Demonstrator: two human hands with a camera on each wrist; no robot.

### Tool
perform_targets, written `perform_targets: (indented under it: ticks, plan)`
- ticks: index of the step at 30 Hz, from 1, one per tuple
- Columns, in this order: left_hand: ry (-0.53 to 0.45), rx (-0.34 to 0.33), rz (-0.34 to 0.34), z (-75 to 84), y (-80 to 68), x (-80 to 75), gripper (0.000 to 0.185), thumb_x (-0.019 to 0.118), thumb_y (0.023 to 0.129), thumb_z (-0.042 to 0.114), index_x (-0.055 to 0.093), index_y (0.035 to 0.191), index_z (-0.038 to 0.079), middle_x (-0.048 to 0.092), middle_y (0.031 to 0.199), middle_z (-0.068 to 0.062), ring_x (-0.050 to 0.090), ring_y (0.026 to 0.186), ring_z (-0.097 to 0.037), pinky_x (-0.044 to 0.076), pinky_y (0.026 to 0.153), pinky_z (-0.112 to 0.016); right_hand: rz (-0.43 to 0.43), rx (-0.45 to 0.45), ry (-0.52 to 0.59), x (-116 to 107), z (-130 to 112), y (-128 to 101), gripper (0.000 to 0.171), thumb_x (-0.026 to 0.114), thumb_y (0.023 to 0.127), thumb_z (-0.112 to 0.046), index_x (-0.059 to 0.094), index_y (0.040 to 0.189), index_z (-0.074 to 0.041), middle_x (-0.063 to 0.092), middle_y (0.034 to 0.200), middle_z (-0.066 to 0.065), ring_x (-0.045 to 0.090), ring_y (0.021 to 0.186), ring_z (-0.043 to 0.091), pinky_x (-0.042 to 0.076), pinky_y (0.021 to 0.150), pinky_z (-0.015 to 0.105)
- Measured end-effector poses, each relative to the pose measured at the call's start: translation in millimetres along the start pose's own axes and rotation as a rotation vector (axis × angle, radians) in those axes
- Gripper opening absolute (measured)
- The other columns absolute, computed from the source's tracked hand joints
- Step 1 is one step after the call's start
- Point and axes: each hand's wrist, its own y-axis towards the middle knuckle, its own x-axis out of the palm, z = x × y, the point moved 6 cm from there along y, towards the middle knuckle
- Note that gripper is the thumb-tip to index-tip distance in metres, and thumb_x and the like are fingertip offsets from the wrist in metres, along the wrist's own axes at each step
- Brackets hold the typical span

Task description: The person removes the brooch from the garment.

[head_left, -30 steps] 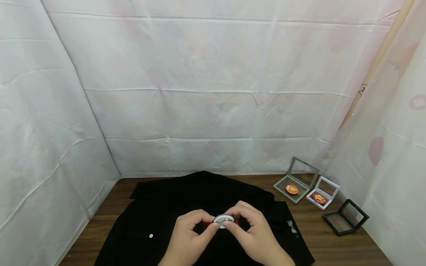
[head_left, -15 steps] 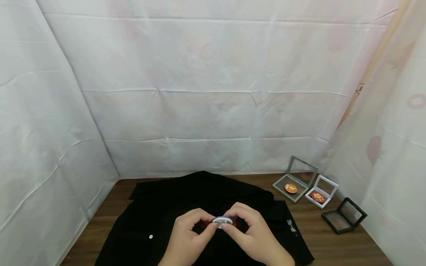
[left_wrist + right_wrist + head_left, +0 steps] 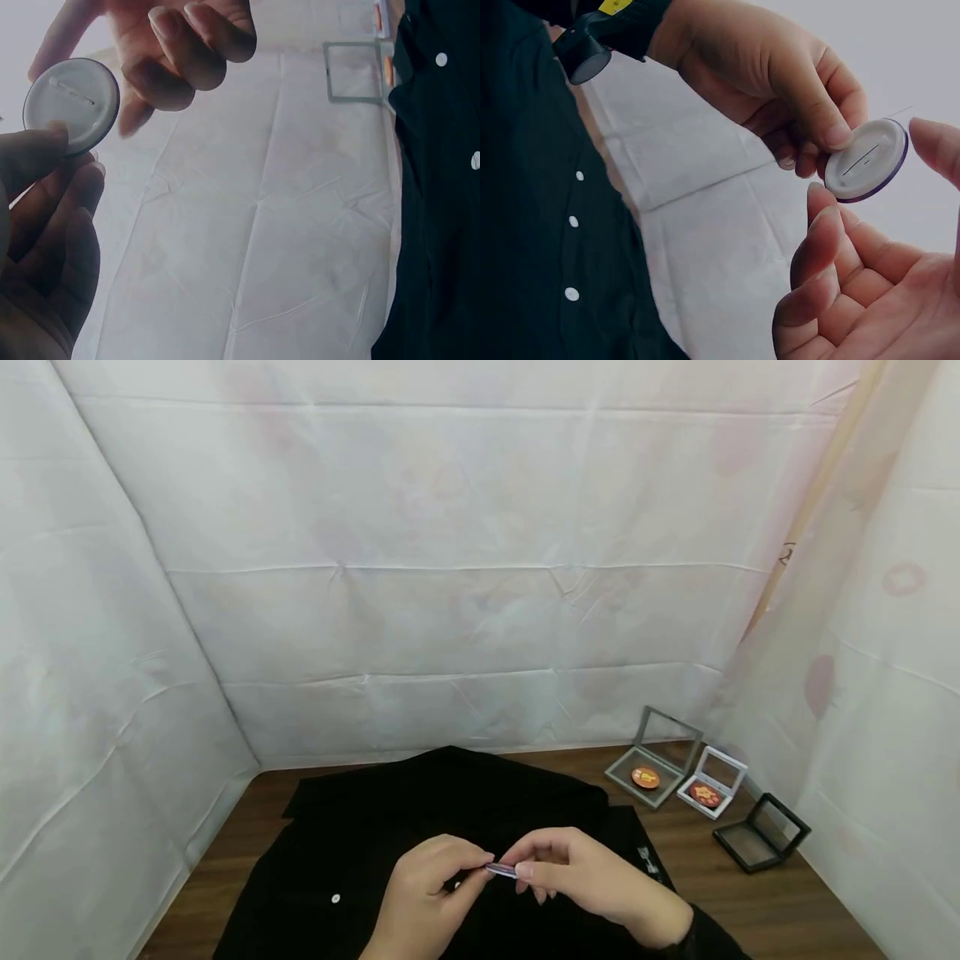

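Above a black shirt [image 3: 442,802], both hands hold a pin-back button badge [image 3: 501,869], seen nearly edge-on in the head view. My left hand [image 3: 429,893] pinches its left side, the thumb on the white back. At the opposite side, my right hand [image 3: 592,877] curls thumb and forefinger around the rim. In the left wrist view the pin bar [image 3: 71,90] crosses the badge's back. A purple edge rings the badge [image 3: 866,161] in the right wrist view, where a thin needle-like line sticks out past the rim near my right thumb.
On the wooden table's [image 3: 757,914] right side stand a grey frame case [image 3: 617,772] and a white one [image 3: 717,810], each opened with an orange or red badge inside. A black case [image 3: 738,856] also stands opened. White cloth walls [image 3: 420,610] enclose the table.
The badge has tipped from showing its white back to nearly edge-on. My right hand has turned, its wrist swinging right so a dark sleeve shows. The head view has shifted slightly.
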Motion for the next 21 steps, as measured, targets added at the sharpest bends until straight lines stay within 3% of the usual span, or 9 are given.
perform_targets:
  ticks: [6,10,17,21]
  plan:
    - [0.014,0.161,0.011,5.3,1.8,1.6,0.016,0.082,0.087,0.002,0.076,0.096,0.014,0.075,0.094,0.005,0.069,0.086,-0.005,0.055,0.077,-0.017,-0.086,0.032,0.076,2,-4,8,0.031,0.059,0.103,-0.014,0.067,0.123,0.009,0.069,0.098,0.006,0.061,0.08,0.009,0.052,0.071,0.021]
    - [0.041,0.211,0.024,7.1,1.8,1.3,0.016,0.082,0.086,0.0,0.077,0.096,0.012,0.075,0.094,0.003,0.07,0.086,-0.006,0.055,0.078,-0.016,-0.096,0.057,0.054,2,-6,12,0.03,0.063,0.101,-0.013,0.067,0.121,0.01,0.068,0.097,0.005,0.06,0.079,0.008,0.051,0.07,0.02]
    - [0.066,0.183,0.004,6.8,1.6,2.9,0.016,0.081,0.087,0.001,0.076,0.095,0.013,0.075,0.095,0.005,0.069,0.088,-0.005,0.054,0.078,-0.016,-0.09,0.058,-0.029,1,-5,13,0.026,0.066,0.1,-0.016,0.07,0.117,0.004,0.067,0.091,0.0,0.058,0.076,0.006,0.05,0.067,0.018]
    - [0.08,0.148,-0.024,5.7,0.4,6.3,0.014,0.08,0.089,0.002,0.076,0.094,0.015,0.074,0.094,0.007,0.068,0.088,-0.002,0.053,0.078,-0.014,-0.083,0.058,-0.082,3,-1,13,0.023,0.064,0.102,-0.02,0.07,0.115,-0.002,0.069,0.089,-0.002,0.06,0.074,0.005,0.054,0.065,0.023]
